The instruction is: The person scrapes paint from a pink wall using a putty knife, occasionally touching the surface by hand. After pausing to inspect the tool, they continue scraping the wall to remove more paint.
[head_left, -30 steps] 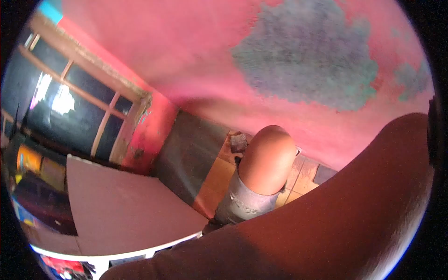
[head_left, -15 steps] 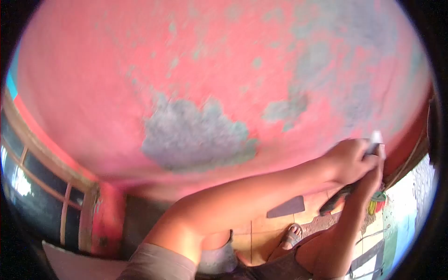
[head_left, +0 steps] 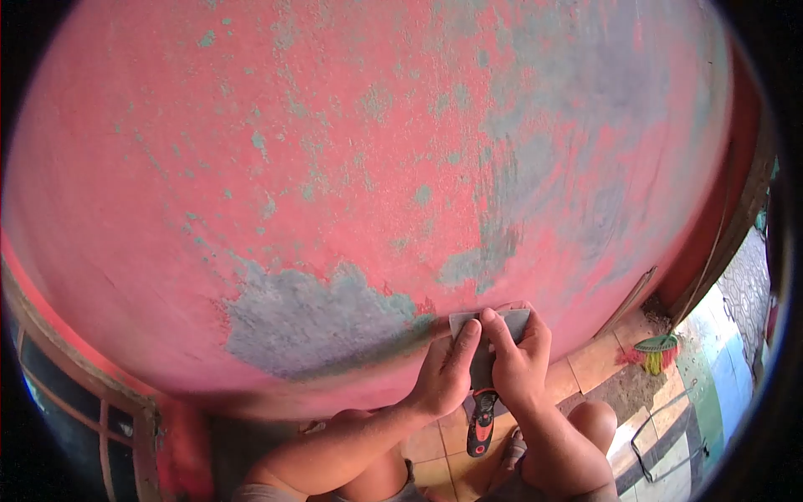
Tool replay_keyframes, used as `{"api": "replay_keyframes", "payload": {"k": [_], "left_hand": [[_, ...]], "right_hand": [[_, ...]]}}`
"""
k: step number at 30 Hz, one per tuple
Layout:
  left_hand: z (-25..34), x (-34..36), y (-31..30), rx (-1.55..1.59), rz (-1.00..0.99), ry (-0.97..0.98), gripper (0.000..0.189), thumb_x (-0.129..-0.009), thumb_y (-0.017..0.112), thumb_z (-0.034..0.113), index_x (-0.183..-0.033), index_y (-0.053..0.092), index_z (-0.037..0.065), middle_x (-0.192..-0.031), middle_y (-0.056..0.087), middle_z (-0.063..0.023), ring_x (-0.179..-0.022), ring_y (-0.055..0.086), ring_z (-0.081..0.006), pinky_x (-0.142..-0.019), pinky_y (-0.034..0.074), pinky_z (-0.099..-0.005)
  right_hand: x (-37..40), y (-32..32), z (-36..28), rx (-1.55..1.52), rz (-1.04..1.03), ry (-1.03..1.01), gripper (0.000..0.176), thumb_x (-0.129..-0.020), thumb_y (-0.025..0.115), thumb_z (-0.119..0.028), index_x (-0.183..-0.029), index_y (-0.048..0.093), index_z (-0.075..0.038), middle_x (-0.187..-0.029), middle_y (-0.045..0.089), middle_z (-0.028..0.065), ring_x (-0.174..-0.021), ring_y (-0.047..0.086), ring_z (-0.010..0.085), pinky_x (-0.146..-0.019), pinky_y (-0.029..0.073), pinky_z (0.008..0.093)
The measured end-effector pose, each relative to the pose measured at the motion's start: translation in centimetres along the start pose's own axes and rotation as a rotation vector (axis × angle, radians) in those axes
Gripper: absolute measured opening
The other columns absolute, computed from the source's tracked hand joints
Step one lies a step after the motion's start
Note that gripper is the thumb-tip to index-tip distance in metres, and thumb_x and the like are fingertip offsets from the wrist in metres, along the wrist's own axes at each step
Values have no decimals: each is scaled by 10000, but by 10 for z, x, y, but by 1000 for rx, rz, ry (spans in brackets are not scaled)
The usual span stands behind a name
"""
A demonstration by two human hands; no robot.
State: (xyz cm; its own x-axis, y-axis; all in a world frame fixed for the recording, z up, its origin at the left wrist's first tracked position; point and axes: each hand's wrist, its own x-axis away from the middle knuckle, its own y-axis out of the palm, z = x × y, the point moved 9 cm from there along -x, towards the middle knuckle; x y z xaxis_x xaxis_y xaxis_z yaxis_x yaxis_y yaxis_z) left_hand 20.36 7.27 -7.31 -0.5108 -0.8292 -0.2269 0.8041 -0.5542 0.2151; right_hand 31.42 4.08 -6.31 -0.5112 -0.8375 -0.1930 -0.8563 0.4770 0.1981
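A wide-bladed paint scraper (head_left: pixel 481 422) with a black and red handle is between my two hands, its handle pointing down toward me. My left hand (head_left: pixel 445 372) grips the left side of the metal blade, thumb pressed along its face. On the other side my right hand (head_left: pixel 520 364) is closed round the blade, its thumb near the top edge. That edge lies close to the red wall (head_left: pixel 360 226); whether it touches cannot be made out. Just left of my hands is a bare grey patch (head_left: pixel 309 322) where the paint is gone.
Grey-green scraped areas spread over the upper right of the wall. At lower left stands a wooden window frame (head_left: pixel 84 410). A red, yellow and green broom head (head_left: pixel 652 353) lies on the tiled floor (head_left: pixel 598 364) at right, near a thin bent wire (head_left: pixel 640 452). My knees are below.
Both hands have come from the far right to the middle, low on the wall. The view has shifted rightward, and the scraper now shows plainly with both hands on its blade.
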Motion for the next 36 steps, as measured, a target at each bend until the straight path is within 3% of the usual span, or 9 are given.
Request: {"api": "replay_keyframes", "payload": {"k": [3,9,12,15,18,25,28,31,36], "left_hand": [[-6,2,-5,76,23,-97,391,-1099,347,297,-1139,592,-5,-1020,619,-18,-939,569,-91,-801,481,-263],[6,-5,-6,-145,40,51,359,-1092,389,258,-1091,607,-27,-1010,635,-40,-929,576,-93,-774,483,-273],[0,-5,-5,-157,6,2,358,-1089,397,250,-1075,609,-38,-969,646,-52,-899,588,-107,-767,486,-283],[14,-6,-3,-206,119,139,354,-1088,402,246,-1049,607,-40,-904,645,-50,-856,596,-118,-757,490,-294],[21,-6,-7,-104,342,148,348,-1085,412,243,-1017,610,-35,-863,639,-37,-821,597,-117,-736,493,-301],[-6,-2,-10,-208,142,-81,367,-1084,420,260,-986,619,-33,-837,632,-36,-806,593,-116,-717,485,-307],[1,-1,-13,-335,176,44,373,-1085,419,263,-993,622,-37,-863,637,-51,-815,592,-112,-709,484,-305],[-3,1,-11,-302,150,-53,359,-1083,421,257,-1011,610,-40,-897,637,-76,-852,599,-125,-717,486,-301],[-1,1,-12,-271,226,-14,355,-1083,418,263,-1018,601,-34,-920,646,-87,-877,616,-145,-736,492,-305]], "right_hand": [[2,3,-9,-2,17,-30,207,-906,730,-176,-873,614,-8,-751,644,14,-692,569,68,-613,474,247],[-1,-1,2,-70,55,33,192,-905,729,-173,-867,615,-22,-711,609,-15,-638,528,51,-564,425,233],[-3,-1,7,-93,59,72,187,-907,724,-174,-862,617,-27,-692,593,-25,-619,515,49,-551,411,231],[-4,1,4,-52,54,124,185,-908,718,-170,-856,617,-24,-687,594,-24,-618,517,50,-552,412,229],[-7,1,-3,13,46,129,186,-907,715,-165,-852,616,-18,-692,603,-17,-627,523,52,-561,420,231],[-4,-5,0,44,61,31,246,-903,724,-197,-815,600,-4,-676,598,-8,-640,520,54,-561,435,251],[-3,-5,4,55,65,30,253,-896,729,-199,-808,600,0,-671,597,-3,-636,516,56,-552,433,255],[-5,-2,1,59,56,63,250,-894,725,-198,-810,607,5,-673,601,-1,-639,519,59,-557,437,255],[-5,-2,2,44,49,63,255,-896,720,-205,-814,615,13,-671,604,2,-649,523,59,-569,444,256]]}}
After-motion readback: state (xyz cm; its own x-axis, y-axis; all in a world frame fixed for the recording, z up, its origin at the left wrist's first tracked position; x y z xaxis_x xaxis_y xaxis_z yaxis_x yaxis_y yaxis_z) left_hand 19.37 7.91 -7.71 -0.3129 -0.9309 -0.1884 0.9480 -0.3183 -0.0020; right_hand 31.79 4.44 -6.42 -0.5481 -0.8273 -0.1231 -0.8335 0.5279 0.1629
